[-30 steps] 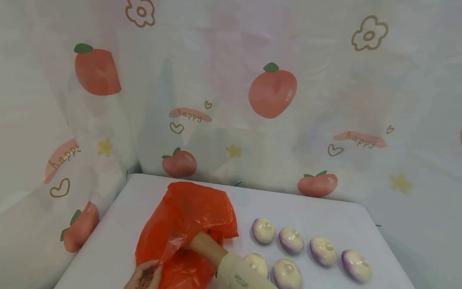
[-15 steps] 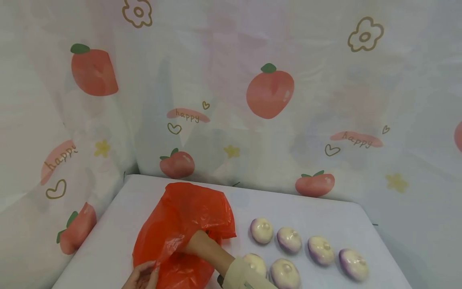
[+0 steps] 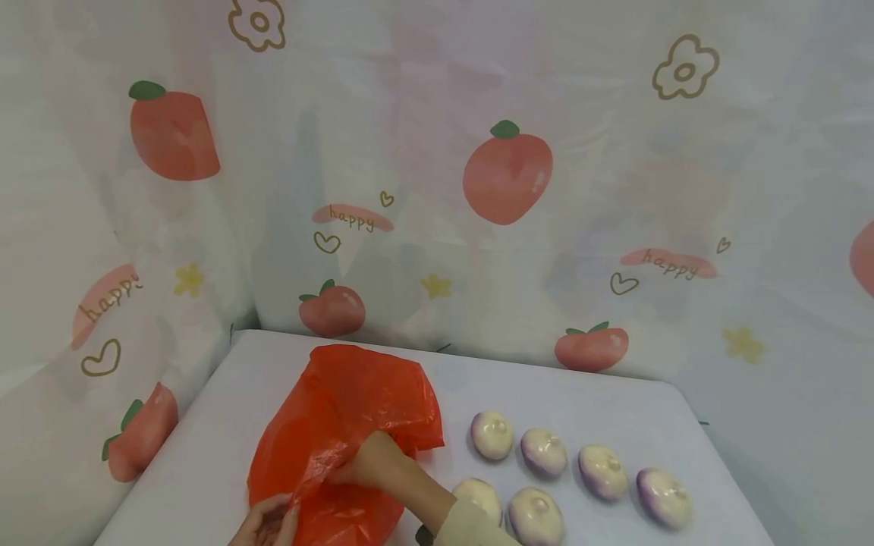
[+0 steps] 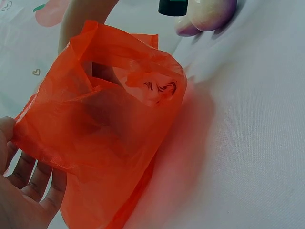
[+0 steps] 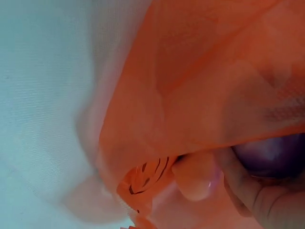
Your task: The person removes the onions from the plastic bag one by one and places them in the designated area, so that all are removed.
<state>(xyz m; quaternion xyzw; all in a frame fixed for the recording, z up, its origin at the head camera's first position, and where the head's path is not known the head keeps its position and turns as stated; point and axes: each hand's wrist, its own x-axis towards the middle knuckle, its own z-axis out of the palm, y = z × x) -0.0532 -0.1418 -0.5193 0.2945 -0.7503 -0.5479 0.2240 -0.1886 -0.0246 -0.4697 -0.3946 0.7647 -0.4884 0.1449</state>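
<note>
A red plastic bag (image 3: 355,387) stands on the left part of the table, its mouth facing the near side. My left hand (image 3: 265,523) pinches the bag's edge between thumb and fingers, as the left wrist view also shows. My right hand (image 3: 369,461) reaches into the mouth, its fingertips hidden by the film in the head view. In the right wrist view its fingers (image 5: 267,198) curl round a glossy, dark purple, rounded turnip-like vegetable (image 5: 274,156). A paler rounded piece (image 5: 195,176) shows beside it in the bag.
Several cream-and-purple turnip-like vegetables (image 3: 536,517) lie in two rows right of the bag, the near row close to my right sleeve (image 3: 474,525). The white table (image 3: 587,402) meets a fruit-printed cloth backdrop (image 3: 410,152) behind and at left.
My right hand has drawn back toward the bag's mouth, its sleeve shifting right and down, so more of the hand shows. The left hand keeps its pinch on the bag.
</note>
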